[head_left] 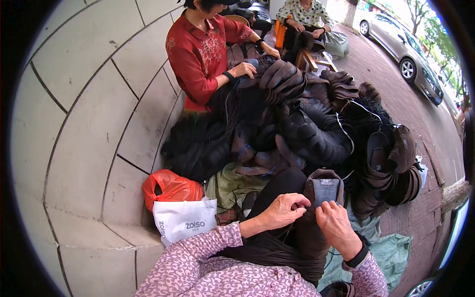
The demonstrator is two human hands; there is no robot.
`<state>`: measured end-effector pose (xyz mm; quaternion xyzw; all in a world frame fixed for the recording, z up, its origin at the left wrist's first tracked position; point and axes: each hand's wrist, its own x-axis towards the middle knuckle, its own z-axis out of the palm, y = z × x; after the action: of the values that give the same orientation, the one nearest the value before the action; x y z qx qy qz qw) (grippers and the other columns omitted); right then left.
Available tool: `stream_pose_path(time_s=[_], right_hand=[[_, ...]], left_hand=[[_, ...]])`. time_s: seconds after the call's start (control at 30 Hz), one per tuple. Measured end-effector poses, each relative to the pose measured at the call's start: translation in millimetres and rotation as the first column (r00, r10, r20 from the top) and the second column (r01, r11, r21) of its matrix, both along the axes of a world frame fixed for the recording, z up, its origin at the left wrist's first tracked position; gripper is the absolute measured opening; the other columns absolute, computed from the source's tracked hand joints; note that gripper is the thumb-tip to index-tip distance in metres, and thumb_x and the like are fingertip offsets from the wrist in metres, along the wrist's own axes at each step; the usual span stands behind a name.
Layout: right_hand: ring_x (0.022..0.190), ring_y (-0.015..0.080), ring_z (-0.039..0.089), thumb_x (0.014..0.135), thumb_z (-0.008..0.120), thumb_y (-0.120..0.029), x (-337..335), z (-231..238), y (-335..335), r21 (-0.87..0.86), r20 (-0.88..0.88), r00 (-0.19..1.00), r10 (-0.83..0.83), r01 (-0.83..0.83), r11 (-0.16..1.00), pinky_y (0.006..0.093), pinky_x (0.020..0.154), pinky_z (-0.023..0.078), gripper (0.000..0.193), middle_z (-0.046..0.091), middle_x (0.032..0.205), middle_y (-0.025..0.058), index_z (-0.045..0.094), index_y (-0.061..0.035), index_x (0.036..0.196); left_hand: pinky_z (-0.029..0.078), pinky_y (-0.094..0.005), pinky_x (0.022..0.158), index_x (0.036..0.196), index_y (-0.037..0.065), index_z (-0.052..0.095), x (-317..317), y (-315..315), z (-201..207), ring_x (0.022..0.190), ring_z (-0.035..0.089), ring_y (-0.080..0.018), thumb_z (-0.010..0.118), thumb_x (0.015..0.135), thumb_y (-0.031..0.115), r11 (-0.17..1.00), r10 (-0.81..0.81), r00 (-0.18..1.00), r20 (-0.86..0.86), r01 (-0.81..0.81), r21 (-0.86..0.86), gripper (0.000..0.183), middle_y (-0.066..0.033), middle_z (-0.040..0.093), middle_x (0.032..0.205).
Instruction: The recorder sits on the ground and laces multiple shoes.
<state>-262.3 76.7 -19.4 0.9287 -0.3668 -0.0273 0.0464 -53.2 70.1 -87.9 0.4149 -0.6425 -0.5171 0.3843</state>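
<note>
A dark brown shoe upper with a grey tongue [327, 194] rests over my lap, its tongue end pointing away from me. My right hand [338, 226] has its fingers closed on the upper's right side, just below the tongue. My left hand [283, 213] is just left of the upper, thumb and fingers curled together in a pinch; anything between them is too small to make out. Below both hands, a stack of dark brown uppers [309, 247] lies across my lap.
Heaped shoe uppers [316, 128] fill the ground ahead, with more bundles [391, 168] at right. A red plastic bag [173, 188] and a white bag [185, 218] stand by the tiled wall [84, 148]. A person in red [208, 54] handles uppers; another person [307, 20] sits farther back.
</note>
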Motion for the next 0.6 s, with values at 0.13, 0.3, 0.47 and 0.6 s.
stream_pose_path(time_s=[0.13,0.3,0.47,0.6], right_hand=[[0.086,0.0238,0.059,0.073,0.066,-0.008,1.3,6.7,-10.1,0.025,-0.017,0.998,0.069,-0.068,0.997,0.0364,0.071,0.048,0.015,0.056,0.089,0.0087,0.059,-0.0062,0.086],[0.087,0.0238,0.059,0.075,0.065,-0.007,5.2,14.7,-11.5,0.036,-0.041,0.993,0.114,-0.113,0.993,0.0346,0.067,0.049,0.014,0.054,0.087,0.0084,0.057,-0.0046,0.087],[0.085,0.0303,0.058,0.081,0.065,0.0,15.3,28.5,-15.7,0.231,0.288,0.957,-0.018,-0.051,0.972,0.0391,0.07,0.049,0.015,0.053,0.085,0.0118,0.055,-0.0002,0.093],[0.077,0.0327,0.059,0.082,0.066,0.004,20.1,34.5,-18.4,0.268,0.568,0.822,-0.042,-0.136,0.954,0.0382,0.066,0.049,0.015,0.053,0.083,0.0125,0.055,0.0012,0.091]], left_hand=[[0.056,-0.0284,0.077,0.113,-0.001,0.07,7.9,1.1,0.7,0.083,0.069,-0.0144,0.063,0.092,0.007,0.996,-0.07,0.997,0.039,0.068,0.061,0.024,-0.0103,0.071,0.1],[0.056,-0.0285,0.077,0.114,-0.001,0.07,12.6,-1.1,1.4,0.081,0.071,-0.0156,0.062,0.094,0.009,0.987,-0.096,0.995,0.004,0.095,0.127,0.024,-0.0113,0.072,0.102],[0.054,-0.0256,0.078,0.124,0.0,0.066,4.4,-0.5,-2.1,0.084,0.065,-0.0106,0.068,0.093,0.01,0.984,-0.143,0.985,-0.099,0.152,0.093,0.032,-0.0058,0.069,0.097],[0.053,-0.0262,0.075,0.106,0.0,0.066,-19.8,0.4,-0.6,0.084,0.061,-0.0083,0.071,0.093,0.008,0.962,-0.25,0.914,-0.318,0.271,0.024,0.016,-0.0034,0.068,0.091]])
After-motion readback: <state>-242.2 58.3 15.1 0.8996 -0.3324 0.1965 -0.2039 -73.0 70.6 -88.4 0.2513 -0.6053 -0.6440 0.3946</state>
